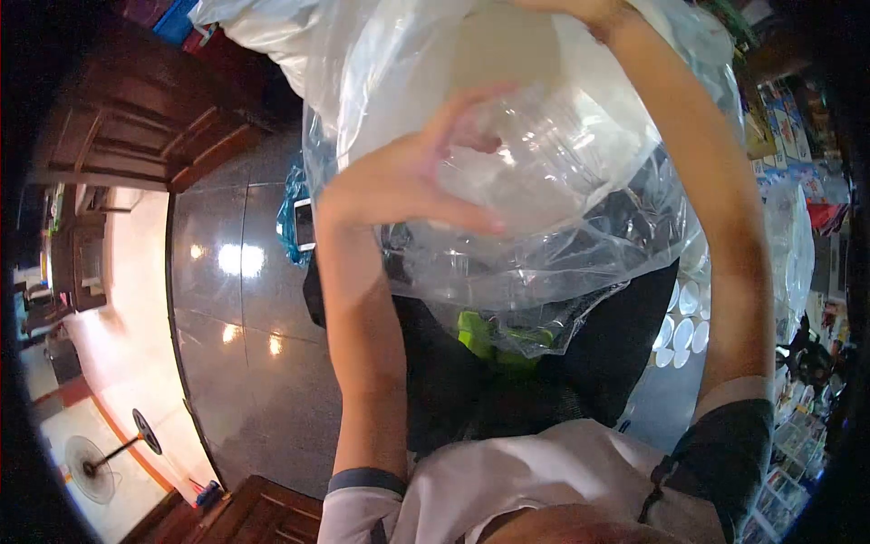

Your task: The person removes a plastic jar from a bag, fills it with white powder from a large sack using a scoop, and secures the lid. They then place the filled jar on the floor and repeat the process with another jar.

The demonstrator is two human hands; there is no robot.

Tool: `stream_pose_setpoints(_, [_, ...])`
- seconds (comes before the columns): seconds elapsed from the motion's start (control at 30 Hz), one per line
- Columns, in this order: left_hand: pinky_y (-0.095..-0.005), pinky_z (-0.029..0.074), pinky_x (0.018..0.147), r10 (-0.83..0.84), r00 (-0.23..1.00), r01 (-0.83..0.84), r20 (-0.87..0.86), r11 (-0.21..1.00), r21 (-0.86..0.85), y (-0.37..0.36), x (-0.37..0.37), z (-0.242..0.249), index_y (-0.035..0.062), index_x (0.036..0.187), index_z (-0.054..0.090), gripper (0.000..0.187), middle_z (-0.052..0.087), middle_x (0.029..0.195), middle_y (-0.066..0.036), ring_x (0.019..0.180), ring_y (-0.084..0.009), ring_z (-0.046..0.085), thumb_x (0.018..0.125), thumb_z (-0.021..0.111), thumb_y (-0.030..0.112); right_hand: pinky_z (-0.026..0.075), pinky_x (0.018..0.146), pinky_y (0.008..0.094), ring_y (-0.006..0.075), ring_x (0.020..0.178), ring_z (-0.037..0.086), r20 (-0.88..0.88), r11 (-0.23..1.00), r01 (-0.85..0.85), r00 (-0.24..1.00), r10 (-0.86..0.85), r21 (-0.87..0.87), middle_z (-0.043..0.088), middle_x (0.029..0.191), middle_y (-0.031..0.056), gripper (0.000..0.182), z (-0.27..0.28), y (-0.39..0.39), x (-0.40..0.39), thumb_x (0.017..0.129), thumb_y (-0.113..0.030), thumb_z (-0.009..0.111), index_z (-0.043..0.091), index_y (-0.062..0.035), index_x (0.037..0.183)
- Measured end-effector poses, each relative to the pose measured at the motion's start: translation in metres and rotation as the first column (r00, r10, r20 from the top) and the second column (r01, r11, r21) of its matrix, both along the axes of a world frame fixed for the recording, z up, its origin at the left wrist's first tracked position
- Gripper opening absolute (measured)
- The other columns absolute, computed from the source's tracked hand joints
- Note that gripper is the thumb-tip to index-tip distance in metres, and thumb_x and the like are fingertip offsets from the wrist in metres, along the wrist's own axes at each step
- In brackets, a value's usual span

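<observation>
A large clear plastic bag [535,281] lies over my lap and spreads up past a pale, whitish surface. My left hand [426,177] is at the centre, its fingers spread and curved around the base of a clear plastic container [535,154] that has ridges near its right end. Farther up, my right hand [571,7] reaches to the top edge of the view, by the upper part of the bag; its fingers are cut off. Something bright green [476,335] shows below the bag, between my legs.
On the dark tiled floor [272,363] at the left lie a phone [304,225] and a blue plastic bag [290,213]. Rows of round white items [684,326] stand to the right, beside another clear bag [787,254]. A fan [91,467] is at the lower left.
</observation>
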State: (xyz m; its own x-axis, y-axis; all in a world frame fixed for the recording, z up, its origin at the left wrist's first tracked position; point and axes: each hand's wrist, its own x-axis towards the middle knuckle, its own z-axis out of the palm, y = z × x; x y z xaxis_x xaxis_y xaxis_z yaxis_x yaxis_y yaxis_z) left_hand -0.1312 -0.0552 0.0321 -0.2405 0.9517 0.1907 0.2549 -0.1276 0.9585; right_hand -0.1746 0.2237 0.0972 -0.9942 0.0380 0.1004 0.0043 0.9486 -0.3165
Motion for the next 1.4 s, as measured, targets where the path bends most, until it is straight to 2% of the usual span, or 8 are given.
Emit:
stream_pose_setpoints(0.13, [-0.0452,0.043,0.101,0.120,0.984,-0.143,0.133,0.974,0.175,-0.098,-0.031,0.030,0.0088,0.151,0.023,0.099,0.050,0.133,-0.018,0.119,-0.0313,0.053,0.072,0.079,0.027,0.045,0.096,0.0302,0.0176,0.107,0.061,-0.065,0.953,-0.169,0.985,0.158,-0.253,0.068,0.114,0.0118,0.029,0.038,-0.052,0.121,0.096,-0.018,0.057,0.066,-0.0021,0.119])
stream_pose_setpoints(0.3, [-0.0480,0.045,0.102,0.807,0.454,-0.884,0.378,0.355,0.305,-0.258,-0.004,-0.021,0.0075,0.151,0.024,0.078,0.042,0.144,-0.019,0.130,-0.0339,0.044,0.084,0.064,0.007,0.048,0.091,0.0434,0.0322,0.101,0.064,-0.292,0.868,-0.333,0.928,0.232,-0.369,0.068,0.101,0.0190,0.031,0.045,-0.029,0.293,0.096,-0.024,0.049,0.067,0.0013,0.101])
stream_pose_setpoints(0.43, [-0.0452,0.048,0.100,0.992,-0.109,-0.994,-0.062,-0.109,0.014,-0.291,0.060,-0.127,0.0058,0.150,0.023,0.089,0.035,0.148,-0.020,0.131,-0.0337,0.041,0.076,0.074,0.004,0.040,0.102,0.0365,0.0249,0.116,0.055,-0.203,0.741,0.422,0.783,-0.589,-0.523,0.062,0.117,0.0134,0.037,-0.061,0.043,0.387,0.098,-0.032,0.051,0.059,-0.0023,0.119])
stream_pose_setpoints(0.53, [-0.0487,0.052,0.096,0.951,-0.102,-0.994,0.291,-0.106,0.000,-0.311,0.114,-0.220,0.0049,0.147,0.024,0.099,0.036,0.144,-0.020,0.119,-0.0380,0.051,0.068,0.084,0.008,0.033,0.109,0.0356,0.0223,0.131,0.042,-0.087,0.710,0.529,0.771,-0.631,-0.464,0.048,0.137,0.0105,0.058,-0.103,0.012,0.401,0.101,-0.041,0.047,0.034,-0.0070,0.147])
stream_pose_setpoints(0.7, [-0.0397,0.056,0.077,0.823,-0.432,-0.900,-0.368,-0.366,0.236,-0.354,0.172,-0.413,0.0027,0.122,0.056,0.053,0.061,0.109,-0.015,0.103,-0.0236,0.061,0.076,0.079,0.016,0.026,0.114,0.0365,0.0305,0.134,0.041,0.151,0.500,0.755,0.603,-0.783,-0.424,0.042,0.147,0.0155,0.057,-0.126,0.006,0.383,0.101,-0.040,0.046,0.040,-0.0033,0.144])
stream_pose_setpoints(0.97, [-0.0393,0.053,0.080,0.791,0.143,-0.623,-0.595,-0.395,-0.675,-0.327,0.286,-0.439,-0.0002,0.116,0.057,0.041,0.062,0.105,-0.018,0.099,-0.0245,0.060,0.084,0.070,0.023,0.034,0.106,0.0392,0.0356,0.127,0.047,0.003,0.439,0.792,0.486,-0.874,-0.423,0.056,0.130,0.0203,0.052,-0.141,0.003,0.379,0.096,-0.043,0.052,0.056,-0.0046,0.130])
stream_pose_setpoints(1.33, [-0.0388,0.049,0.084,0.563,0.767,-0.292,-0.308,-0.121,-0.949,-0.335,0.211,-0.331,-0.0041,0.107,0.057,0.038,0.063,0.100,-0.021,0.092,-0.0259,0.059,0.094,0.057,0.032,0.036,0.102,0.0317,0.0214,0.115,0.056,-0.255,0.587,0.581,0.554,-0.793,-0.564,0.065,0.120,0.0088,0.038,-0.147,0.018,0.384,0.099,-0.031,0.048,0.062,-0.0036,0.120])
stream_pose_setpoints(1.4, [-0.0388,0.048,0.085,0.547,0.730,-0.410,-0.410,-0.130,-0.903,-0.332,0.145,-0.268,-0.0048,0.106,0.057,0.040,0.063,0.099,-0.021,0.091,-0.0262,0.059,0.096,0.055,0.034,0.035,0.103,0.0351,0.0204,0.115,0.056,-0.103,0.306,0.331,0.512,-0.853,-0.893,0.062,0.123,0.0069,0.040,-0.141,0.030,0.371,0.099,-0.035,0.045,0.064,-0.0066,0.120])
